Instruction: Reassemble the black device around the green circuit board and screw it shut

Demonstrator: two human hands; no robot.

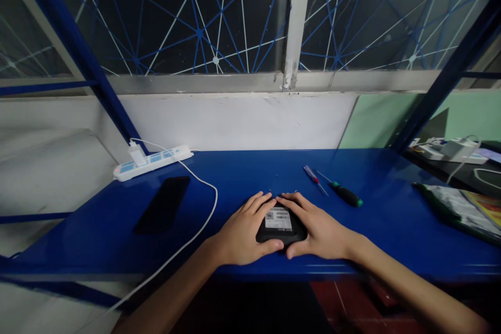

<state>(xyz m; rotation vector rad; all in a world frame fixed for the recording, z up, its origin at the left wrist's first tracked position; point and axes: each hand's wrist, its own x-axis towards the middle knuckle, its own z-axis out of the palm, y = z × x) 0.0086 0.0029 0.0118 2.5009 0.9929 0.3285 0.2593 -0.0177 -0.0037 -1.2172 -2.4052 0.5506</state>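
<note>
While the left grip [246,230] and right grip [321,229], half-curled, clasp opposite sides of the black device [296,229] at the desk [242,169], its white label [278,218] faces up between them; a phone [162,205] lies left of the left grip, two screwdrivers [345,194] beyond the right grip

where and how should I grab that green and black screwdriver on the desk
Take the screwdriver by its thick black handle, probably with the right hand, from above: it lies flat, handle toward the near right, thin shaft pointing away.
</note>
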